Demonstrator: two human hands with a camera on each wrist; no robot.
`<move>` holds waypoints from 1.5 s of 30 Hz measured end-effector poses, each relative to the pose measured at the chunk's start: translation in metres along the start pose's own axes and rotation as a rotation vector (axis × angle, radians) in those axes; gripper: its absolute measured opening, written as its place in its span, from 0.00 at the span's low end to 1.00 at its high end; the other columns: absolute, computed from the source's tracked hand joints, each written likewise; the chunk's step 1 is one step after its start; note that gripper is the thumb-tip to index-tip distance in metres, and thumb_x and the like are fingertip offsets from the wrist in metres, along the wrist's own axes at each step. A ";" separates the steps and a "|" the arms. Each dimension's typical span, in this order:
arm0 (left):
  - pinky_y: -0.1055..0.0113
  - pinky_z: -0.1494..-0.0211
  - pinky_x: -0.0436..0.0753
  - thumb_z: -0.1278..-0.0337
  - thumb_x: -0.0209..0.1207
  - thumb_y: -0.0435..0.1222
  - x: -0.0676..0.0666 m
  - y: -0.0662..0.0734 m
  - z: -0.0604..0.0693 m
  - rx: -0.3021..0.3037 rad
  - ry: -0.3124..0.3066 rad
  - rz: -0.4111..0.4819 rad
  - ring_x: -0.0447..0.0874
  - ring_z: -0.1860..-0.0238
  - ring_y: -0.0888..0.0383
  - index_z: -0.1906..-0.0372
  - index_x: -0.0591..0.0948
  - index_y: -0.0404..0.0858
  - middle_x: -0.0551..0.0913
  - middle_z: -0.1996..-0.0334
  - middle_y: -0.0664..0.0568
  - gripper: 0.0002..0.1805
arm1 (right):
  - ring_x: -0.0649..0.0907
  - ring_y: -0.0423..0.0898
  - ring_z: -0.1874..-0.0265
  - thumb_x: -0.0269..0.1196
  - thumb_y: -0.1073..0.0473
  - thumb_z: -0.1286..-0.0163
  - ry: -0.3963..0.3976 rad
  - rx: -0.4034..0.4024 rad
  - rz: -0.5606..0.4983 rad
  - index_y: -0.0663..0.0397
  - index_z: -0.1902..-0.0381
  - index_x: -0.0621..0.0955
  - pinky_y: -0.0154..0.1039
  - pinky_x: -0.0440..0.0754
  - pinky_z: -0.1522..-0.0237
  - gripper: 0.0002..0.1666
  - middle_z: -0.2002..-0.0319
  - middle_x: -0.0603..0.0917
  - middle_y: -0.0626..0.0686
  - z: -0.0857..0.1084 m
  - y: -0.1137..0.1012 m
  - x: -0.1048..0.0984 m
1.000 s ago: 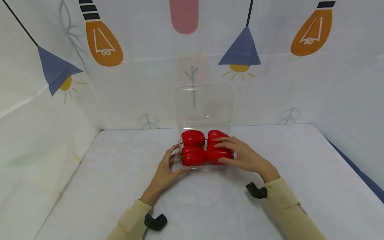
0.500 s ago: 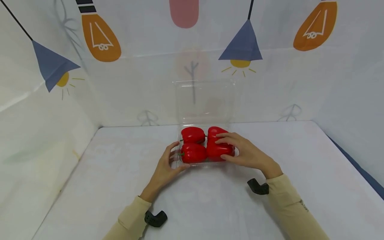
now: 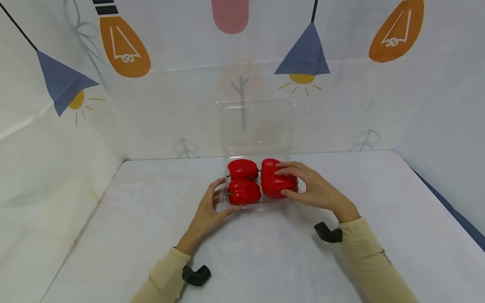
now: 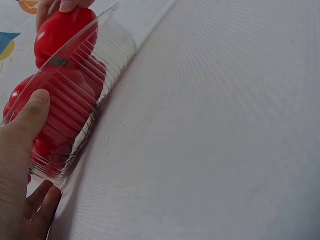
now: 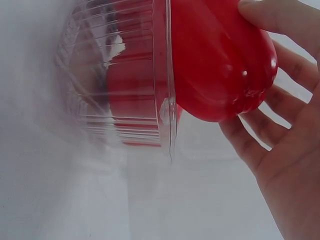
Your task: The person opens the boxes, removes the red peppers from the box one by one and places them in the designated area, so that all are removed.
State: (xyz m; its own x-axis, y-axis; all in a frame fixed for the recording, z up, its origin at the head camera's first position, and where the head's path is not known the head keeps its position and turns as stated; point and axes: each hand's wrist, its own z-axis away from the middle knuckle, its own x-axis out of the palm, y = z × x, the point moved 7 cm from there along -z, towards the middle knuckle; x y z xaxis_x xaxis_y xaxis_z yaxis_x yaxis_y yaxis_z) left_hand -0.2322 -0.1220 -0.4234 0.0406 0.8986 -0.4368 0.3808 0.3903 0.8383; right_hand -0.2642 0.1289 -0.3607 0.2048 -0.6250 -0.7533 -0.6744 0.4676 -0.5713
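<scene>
A clear plastic clamshell box (image 3: 251, 206) stands on the table with its lid (image 3: 257, 126) raised at the back. My left hand (image 3: 206, 214) grips its left end, thumb on the near wall and fingers round the side. With thumb and fingers, my right hand (image 3: 320, 191) holds a red bell pepper (image 5: 220, 55). That pepper sits above the rim at the box's right end in the right wrist view. Two red bell peppers, one near (image 3: 244, 192) and one far (image 3: 242, 169), lie in the left half. Another bell pepper (image 3: 270, 165) lies behind the held one, partly hidden.
The white table (image 3: 250, 256) carries the box near its back edge. Behind rises a white curtain (image 3: 182, 105) printed with lamps and bulbs. Black curved pieces (image 3: 197, 275) sit at both wrists, by the sleeves.
My right hand has moved slightly right and up with the bell pepper, which has risen from among the others. The left hand keeps its hold on the box. The head view has tilted slightly.
</scene>
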 end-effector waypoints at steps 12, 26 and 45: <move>0.50 0.43 0.79 0.57 0.71 0.34 -0.001 0.003 -0.001 0.014 0.009 -0.012 0.73 0.39 0.39 0.32 0.60 0.32 0.66 0.34 0.38 0.45 | 0.72 0.44 0.39 0.68 0.59 0.41 0.096 -0.043 0.003 0.44 0.41 0.73 0.36 0.79 0.45 0.30 0.38 0.73 0.50 -0.002 0.005 -0.010; 0.50 0.42 0.79 0.56 0.71 0.35 0.000 0.004 0.000 -0.009 0.005 -0.021 0.73 0.39 0.40 0.32 0.60 0.34 0.66 0.34 0.38 0.45 | 0.75 0.50 0.43 0.67 0.70 0.44 0.195 -0.020 -0.003 0.60 0.43 0.74 0.28 0.75 0.41 0.29 0.42 0.75 0.58 -0.002 -0.015 -0.025; 0.51 0.42 0.79 0.56 0.71 0.35 0.001 0.002 0.000 -0.005 -0.001 -0.028 0.73 0.39 0.41 0.32 0.60 0.35 0.66 0.34 0.39 0.44 | 0.76 0.45 0.46 0.65 0.65 0.39 0.375 0.029 0.034 0.53 0.39 0.72 0.20 0.74 0.52 0.30 0.43 0.77 0.52 0.005 0.027 -0.033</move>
State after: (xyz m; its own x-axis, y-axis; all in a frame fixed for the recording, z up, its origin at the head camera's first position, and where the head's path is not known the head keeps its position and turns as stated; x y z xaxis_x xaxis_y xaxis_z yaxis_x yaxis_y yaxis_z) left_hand -0.2311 -0.1208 -0.4222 0.0308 0.8871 -0.4605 0.3769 0.4163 0.8274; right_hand -0.2851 0.1653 -0.3527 -0.0954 -0.7915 -0.6037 -0.6548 0.5067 -0.5609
